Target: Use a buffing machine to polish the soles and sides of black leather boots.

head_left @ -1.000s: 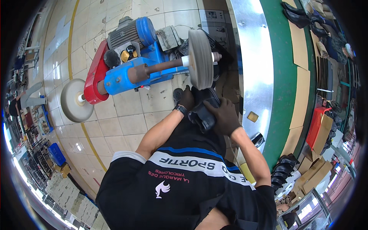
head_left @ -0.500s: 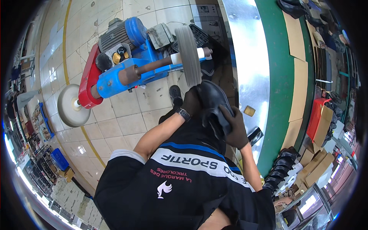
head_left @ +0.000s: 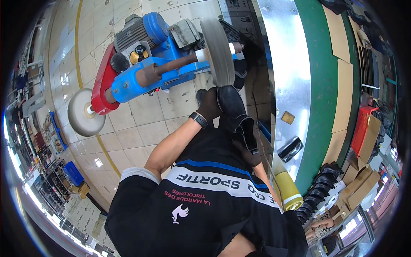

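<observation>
A black leather shoe [head_left: 231, 103] is between my hands, its toe up against the lower rim of a grey buffing wheel [head_left: 219, 58]. The shoe's opening faces to the right and toward me. My left hand [head_left: 209, 105], in a dark glove with a watch at the wrist, is closed on the shoe's left side near the toe. At the heel end, my gloved right hand [head_left: 250, 156] holds the shoe from below; its fingers are mostly hidden behind it. The wheel sits on the shaft of a blue polishing machine [head_left: 128, 83].
A pale wheel [head_left: 86, 112] is on the machine's left end, beside a red guard [head_left: 102, 81]. To the right runs a metal-topped bench [head_left: 291, 77] with a small brown block [head_left: 288, 118] and a shiny black object [head_left: 291, 149]. A yellow cylinder [head_left: 287, 190] stands by my right arm.
My right hand has shifted from the shoe's right side to beneath its heel, moving toward me. The shoe has turned, showing its opening more. The whole view has shifted slightly.
</observation>
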The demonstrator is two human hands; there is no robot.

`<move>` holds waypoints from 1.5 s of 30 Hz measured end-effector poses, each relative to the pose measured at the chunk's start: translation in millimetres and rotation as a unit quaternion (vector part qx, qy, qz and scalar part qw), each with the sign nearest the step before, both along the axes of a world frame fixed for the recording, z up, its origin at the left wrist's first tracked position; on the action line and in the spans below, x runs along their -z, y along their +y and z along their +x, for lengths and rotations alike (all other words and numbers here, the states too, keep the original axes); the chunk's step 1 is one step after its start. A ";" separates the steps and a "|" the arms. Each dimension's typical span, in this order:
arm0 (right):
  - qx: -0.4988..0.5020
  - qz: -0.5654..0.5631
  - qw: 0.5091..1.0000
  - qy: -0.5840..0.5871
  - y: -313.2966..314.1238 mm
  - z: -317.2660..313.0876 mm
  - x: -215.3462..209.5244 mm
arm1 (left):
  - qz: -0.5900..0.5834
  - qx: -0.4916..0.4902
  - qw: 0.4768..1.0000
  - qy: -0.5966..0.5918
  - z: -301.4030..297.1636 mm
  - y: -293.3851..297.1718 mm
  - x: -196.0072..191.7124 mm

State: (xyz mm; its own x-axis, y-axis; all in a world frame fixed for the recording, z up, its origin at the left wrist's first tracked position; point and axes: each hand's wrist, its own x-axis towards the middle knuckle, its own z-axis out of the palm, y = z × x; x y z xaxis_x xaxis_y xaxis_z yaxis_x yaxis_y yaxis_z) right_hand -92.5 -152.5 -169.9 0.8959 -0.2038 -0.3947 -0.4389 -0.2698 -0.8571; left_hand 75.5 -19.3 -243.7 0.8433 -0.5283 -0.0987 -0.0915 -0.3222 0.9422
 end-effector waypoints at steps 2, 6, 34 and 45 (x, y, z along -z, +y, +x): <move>-0.002 0.043 0.999 -0.005 -7.5 6.4 4.5 | 0.014 -0.004 1.000 0.005 1.9 6.3 -8.5; 0.048 0.168 0.983 0.062 -20.5 40.0 -5.8 | 0.049 -0.053 0.997 -0.019 3.7 12.3 -3.7; -0.061 -0.040 0.992 -0.102 -16.7 107.3 -3.9 | 0.092 -0.111 0.987 -0.064 4.7 1.8 32.2; 0.288 0.576 0.747 0.166 -5.7 84.7 30.6 | 0.048 -0.321 0.934 -0.146 30.6 10.2 -9.0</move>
